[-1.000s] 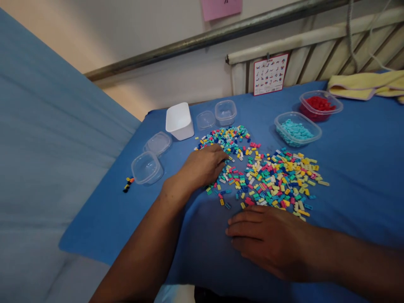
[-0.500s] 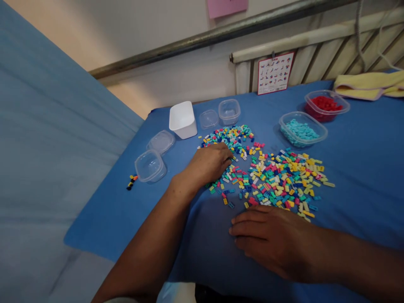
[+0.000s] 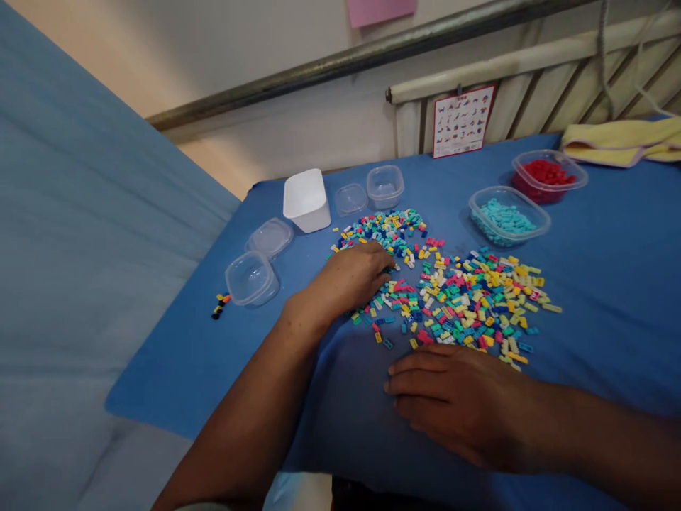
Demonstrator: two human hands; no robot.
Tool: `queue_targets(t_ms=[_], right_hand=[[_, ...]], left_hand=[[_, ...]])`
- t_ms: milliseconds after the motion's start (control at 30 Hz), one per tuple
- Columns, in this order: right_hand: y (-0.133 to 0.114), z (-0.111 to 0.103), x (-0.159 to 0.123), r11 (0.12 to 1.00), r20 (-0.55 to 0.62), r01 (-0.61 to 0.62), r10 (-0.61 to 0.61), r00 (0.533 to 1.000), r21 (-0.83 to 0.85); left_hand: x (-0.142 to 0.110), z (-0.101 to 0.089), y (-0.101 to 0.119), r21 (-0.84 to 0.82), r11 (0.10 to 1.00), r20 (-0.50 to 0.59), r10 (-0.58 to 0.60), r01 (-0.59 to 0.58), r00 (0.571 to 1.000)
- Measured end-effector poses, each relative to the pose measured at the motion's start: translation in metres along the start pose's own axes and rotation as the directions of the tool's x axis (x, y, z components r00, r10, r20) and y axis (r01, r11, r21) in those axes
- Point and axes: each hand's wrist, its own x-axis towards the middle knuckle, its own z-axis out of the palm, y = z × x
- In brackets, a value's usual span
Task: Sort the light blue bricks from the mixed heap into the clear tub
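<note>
Small toy building bricks (image 3: 479,298) in many colours lie spread over the blue cloth in a wide, loose pile. My left hand (image 3: 356,273) rests among the bricks on the pile's left side, back of the hand up, with its fingers curled down. Its fingertips are mostly hidden, so I cannot make out what they hold. Just below the pile, my right hand (image 3: 457,397) lies palm down on the cloth, fingers stretched out and holding nothing. Its fingers come close to the nearest bricks.
A clear tub of light-blue bricks (image 3: 509,216) and a tub of red ones (image 3: 549,176) stand back right. A white bin (image 3: 307,201), empty clear tubs (image 3: 252,278) and lids (image 3: 270,238) are left. A small black-and-orange piece (image 3: 220,305) lies beside them.
The whole view has shifted very slightly. Both hands keep nearly the same places, and no brick has visibly been picked up or set down.
</note>
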Motion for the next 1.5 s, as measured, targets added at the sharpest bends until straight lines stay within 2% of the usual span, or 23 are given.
queue_targets(t_ms=[267, 533, 733, 867, 967, 1033, 1200, 1367, 1500], right_hand=[[0.001, 0.002, 0.001, 1.000, -0.001, -0.010, 0.010, 1.000, -0.007], [0.000, 0.000, -0.001, 1.000, 0.046, -0.027, 0.026, 0.999, 0.005], [0.000, 0.000, 0.002, 1.000, 0.003, -0.010, 0.010, 1.000, 0.005], [0.000, 0.001, 0.002, 1.000, -0.005, -0.006, 0.006, 1.000, -0.002], [0.000, 0.001, 0.001, 1.000, 0.010, -0.020, 0.020, 1.000, -0.010], [0.000, -0.001, 0.001, 1.000, 0.022, -0.020, 0.020, 1.000, -0.014], [0.001, -0.007, 0.005, 1.000, 0.044, 0.001, 0.000, 0.999, -0.025], [0.001, -0.011, 0.009, 1.000, 0.053, -0.009, 0.010, 0.999, -0.028], [0.003, -0.011, 0.010, 0.999, 0.083, -0.003, 0.006, 0.996, -0.039]], left_hand=[[0.003, 0.003, -0.002, -0.011, 1.000, -0.012, -0.002, 0.002, 1.000], [0.006, 0.002, 0.005, 0.122, 0.992, 0.040, -0.007, 0.002, 0.999], [0.005, 0.003, 0.007, 0.193, 0.981, 0.023, 0.012, -0.017, 1.000], [0.005, 0.005, 0.005, 0.183, 0.983, -0.013, 0.018, -0.016, 1.000], [0.003, 0.005, 0.004, 0.106, 0.994, -0.059, 0.017, -0.011, 0.998], [0.001, 0.003, 0.005, -0.009, 1.000, -0.119, 0.013, -0.014, 0.993], [-0.003, -0.002, 0.007, -0.327, 0.945, -0.257, -0.108, 0.019, 0.960], [-0.003, 0.004, 0.005, -0.442, 0.893, -0.252, -0.216, 0.086, 0.943], [-0.001, 0.007, 0.005, -0.497, 0.863, -0.248, -0.239, 0.089, 0.939]])
